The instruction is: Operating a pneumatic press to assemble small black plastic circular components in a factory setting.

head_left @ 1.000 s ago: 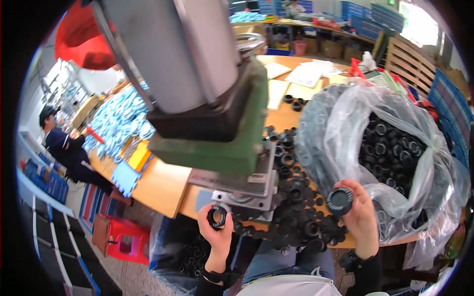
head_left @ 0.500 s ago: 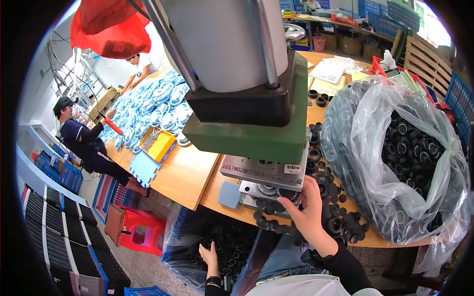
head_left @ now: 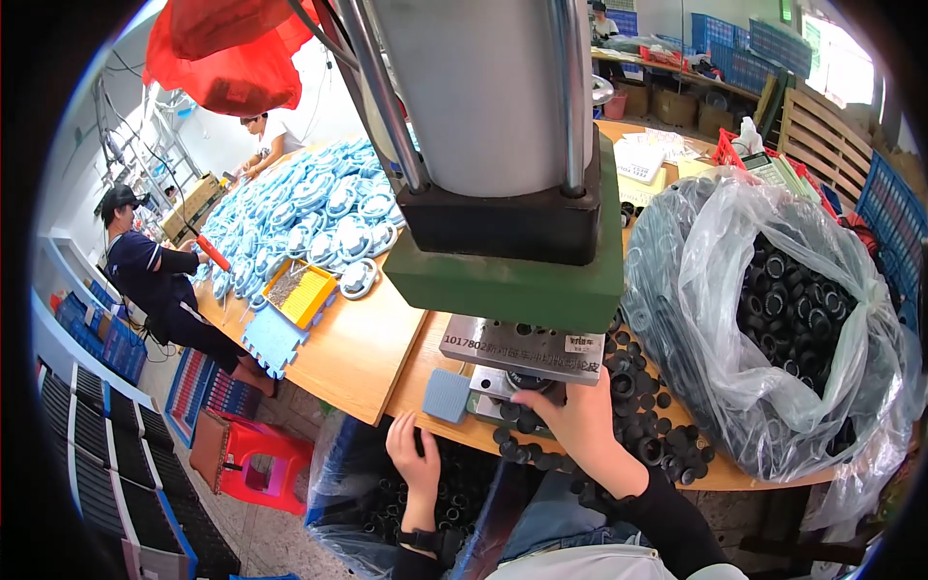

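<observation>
The right hand (head_left: pixel 578 425) reaches under the green press (head_left: pixel 512 275), its fingers curled around a black rubber ring (head_left: pixel 530 382) on the die plate, with loose black rings (head_left: pixel 650 425) scattered on the wooden table (head_left: pixel 358 338) just beside it. The left hand (head_left: pixel 414 456) hangs below the table edge over a plastic bag of finished black rings (head_left: pixel 387 493), fingers loosely half open; whether it holds anything cannot be told. A large clear bag (head_left: pixel 773 319) on the right is heaped with black rings, and a small yellow tray (head_left: pixel 302 293) holds tiny metal parts.
</observation>
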{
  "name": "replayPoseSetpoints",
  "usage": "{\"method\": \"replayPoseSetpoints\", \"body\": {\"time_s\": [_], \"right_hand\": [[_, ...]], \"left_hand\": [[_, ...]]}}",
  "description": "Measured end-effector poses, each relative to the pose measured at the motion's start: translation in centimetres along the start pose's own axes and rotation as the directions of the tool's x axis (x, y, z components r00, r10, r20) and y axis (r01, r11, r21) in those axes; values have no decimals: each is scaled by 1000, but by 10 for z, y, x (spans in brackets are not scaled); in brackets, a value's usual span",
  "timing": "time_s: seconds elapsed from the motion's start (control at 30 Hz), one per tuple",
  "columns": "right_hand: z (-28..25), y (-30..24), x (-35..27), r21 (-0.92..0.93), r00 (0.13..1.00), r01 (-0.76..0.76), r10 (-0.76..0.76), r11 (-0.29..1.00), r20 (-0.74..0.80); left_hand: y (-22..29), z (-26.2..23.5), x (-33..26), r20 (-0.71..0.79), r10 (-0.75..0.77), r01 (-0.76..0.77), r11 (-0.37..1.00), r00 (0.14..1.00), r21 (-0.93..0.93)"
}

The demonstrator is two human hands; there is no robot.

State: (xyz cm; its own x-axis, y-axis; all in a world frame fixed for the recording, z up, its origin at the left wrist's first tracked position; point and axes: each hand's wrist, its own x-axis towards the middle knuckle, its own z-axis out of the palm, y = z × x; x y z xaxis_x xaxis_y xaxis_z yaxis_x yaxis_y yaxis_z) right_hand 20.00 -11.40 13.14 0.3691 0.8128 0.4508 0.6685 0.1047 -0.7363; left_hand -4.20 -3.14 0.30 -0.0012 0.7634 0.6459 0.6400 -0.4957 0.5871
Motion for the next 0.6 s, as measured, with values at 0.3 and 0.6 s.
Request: {"method": "replayPoseSetpoints", "body": {"time_s": [0.3, 0.6], "right_hand": [[-103, 18, -49, 10, 942, -37, 38, 999, -332], [-229, 116, -89, -70, 795, -373, 280, 925, -539]], "left_hand": [[-8, 26, 49, 629, 410, -337, 911, 661, -239], [26, 16, 61, 526, 291, -215, 956, 799, -202]]}}
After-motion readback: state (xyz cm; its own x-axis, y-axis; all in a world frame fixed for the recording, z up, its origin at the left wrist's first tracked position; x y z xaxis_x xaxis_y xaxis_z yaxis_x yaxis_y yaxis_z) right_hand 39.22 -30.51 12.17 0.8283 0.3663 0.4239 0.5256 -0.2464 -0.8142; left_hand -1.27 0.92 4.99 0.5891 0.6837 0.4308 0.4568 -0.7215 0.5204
